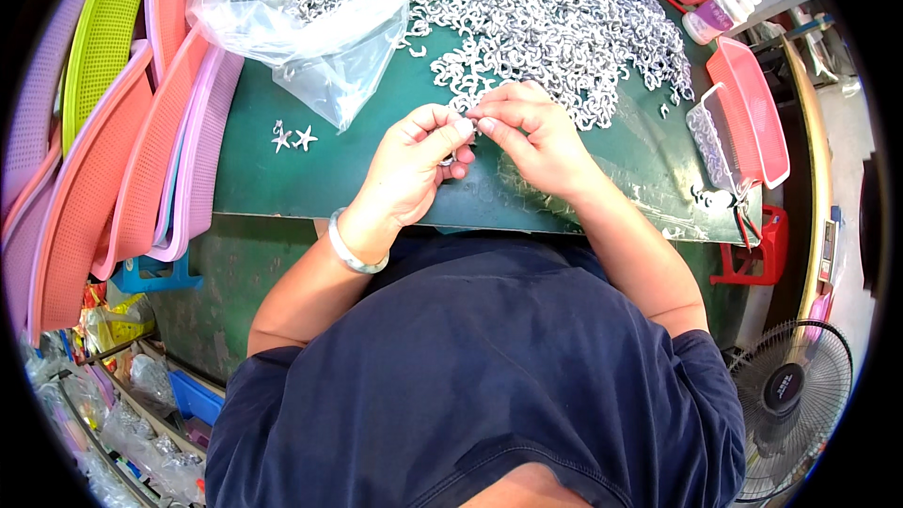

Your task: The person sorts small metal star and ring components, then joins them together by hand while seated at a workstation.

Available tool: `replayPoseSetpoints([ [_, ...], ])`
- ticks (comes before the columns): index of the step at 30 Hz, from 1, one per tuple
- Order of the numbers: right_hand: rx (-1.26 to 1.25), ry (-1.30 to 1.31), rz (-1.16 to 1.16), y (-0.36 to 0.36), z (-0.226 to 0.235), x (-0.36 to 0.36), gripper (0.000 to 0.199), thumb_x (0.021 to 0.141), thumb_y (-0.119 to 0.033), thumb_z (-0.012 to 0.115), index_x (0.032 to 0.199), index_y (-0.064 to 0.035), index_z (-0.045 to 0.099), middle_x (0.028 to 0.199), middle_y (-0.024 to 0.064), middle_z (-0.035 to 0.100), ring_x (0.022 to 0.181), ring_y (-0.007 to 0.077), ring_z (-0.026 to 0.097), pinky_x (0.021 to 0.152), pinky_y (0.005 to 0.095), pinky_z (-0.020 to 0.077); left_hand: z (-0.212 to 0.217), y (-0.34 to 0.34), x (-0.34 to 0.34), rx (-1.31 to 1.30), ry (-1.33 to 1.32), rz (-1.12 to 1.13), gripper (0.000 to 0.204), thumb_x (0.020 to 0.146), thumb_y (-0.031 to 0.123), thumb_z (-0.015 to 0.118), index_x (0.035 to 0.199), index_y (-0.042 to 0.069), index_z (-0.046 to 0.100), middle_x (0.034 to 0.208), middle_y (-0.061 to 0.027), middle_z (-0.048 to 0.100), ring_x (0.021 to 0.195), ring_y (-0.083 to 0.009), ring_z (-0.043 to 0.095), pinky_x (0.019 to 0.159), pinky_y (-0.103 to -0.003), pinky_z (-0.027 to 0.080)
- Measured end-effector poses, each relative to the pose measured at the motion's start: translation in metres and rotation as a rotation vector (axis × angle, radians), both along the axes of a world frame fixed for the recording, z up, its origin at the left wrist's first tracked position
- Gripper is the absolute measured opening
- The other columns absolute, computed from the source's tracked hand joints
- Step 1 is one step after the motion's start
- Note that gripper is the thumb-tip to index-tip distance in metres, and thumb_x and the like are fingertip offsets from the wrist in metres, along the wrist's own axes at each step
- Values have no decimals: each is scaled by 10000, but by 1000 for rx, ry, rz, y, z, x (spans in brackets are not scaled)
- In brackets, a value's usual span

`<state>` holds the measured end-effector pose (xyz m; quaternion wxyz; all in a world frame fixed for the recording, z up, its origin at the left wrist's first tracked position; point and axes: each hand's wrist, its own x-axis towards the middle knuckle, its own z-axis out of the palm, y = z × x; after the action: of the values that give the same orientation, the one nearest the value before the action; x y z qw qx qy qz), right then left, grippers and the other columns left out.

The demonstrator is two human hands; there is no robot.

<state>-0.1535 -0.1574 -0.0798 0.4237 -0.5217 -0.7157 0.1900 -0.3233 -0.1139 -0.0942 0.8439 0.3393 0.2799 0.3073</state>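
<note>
My left hand (423, 146) and my right hand (536, 136) meet above the table's near half, fingertips nearly touching. Between them a small metal piece (473, 125) is pinched by both thumbs and forefingers; fingers hide most of it, so its shape cannot be made out. Another bit of metal (448, 161) shows in the curled fingers of my left hand. Just beyond lies a large heap of silver curved metal pieces (555, 28). Off to the left, two star-shaped metal pieces (293, 138) lie on the green table (282, 183), one with a small attachment.
A clear plastic bag (329, 61) holds more metal pieces at the back left. Stacked plastic baskets (169, 150) crowd the left side. At right are a small clear box (712, 141), a pink basket (743, 103), a white-and-purple bottle (720, 14), a red stool (767, 249) and a fan (790, 395).
</note>
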Motion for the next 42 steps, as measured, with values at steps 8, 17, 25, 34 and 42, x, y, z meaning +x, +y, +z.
replayPoseSetpoints([
  [8, 80, -496, -74, 4, -14, 2, 84, 714, -108, 617, 782, -97, 664, 817, 15, 537, 846, 214, 484, 755, 341, 379, 0, 6, -12, -30, 105, 130, 69, 837, 89, 573, 775, 63, 554, 735, -34, 574, 620, -102, 517, 520, -215, 413],
  [17, 39, -533, -22, 6, -12, 7, 56, 724, -117, 594, 735, -92, 644, 804, 23, 520, 837, 217, 473, 743, 335, 375, 0, 4, -14, 14, 206, 87, 63, 841, 98, 583, 876, 45, 588, 726, -21, 553, 588, -80, 502, 496, -202, 410],
  [25, 52, -536, 3, 9, -10, 5, 67, 717, -121, 607, 758, -87, 647, 795, 29, 520, 831, 219, 476, 752, 341, 383, 0, 3, -16, -9, 188, 71, 92, 853, 87, 560, 915, 22, 582, 759, -34, 562, 612, -88, 514, 520, -206, 423],
  [34, -86, 21, 6, 8, -1, 4, 98, 766, -22, 573, 831, -5, 645, 768, 90, 596, 705, 239, 576, 655, 339, 460, 4, 0, -15, -32, 139, 33, 205, 872, 89, 522, 1049, -9, 558, 879, -82, 606, 716, -128, 578, 619, -229, 474],
  [42, -259, 146, 30, -2, 10, -8, 135, 794, -32, 595, 916, -16, 649, 806, 71, 599, 741, 163, 573, 686, 263, 447, 2, -3, -10, -142, 9, -49, 116, 888, 150, 523, 887, 39, 556, 835, -81, 614, 701, -133, 584, 596, -226, 469],
])
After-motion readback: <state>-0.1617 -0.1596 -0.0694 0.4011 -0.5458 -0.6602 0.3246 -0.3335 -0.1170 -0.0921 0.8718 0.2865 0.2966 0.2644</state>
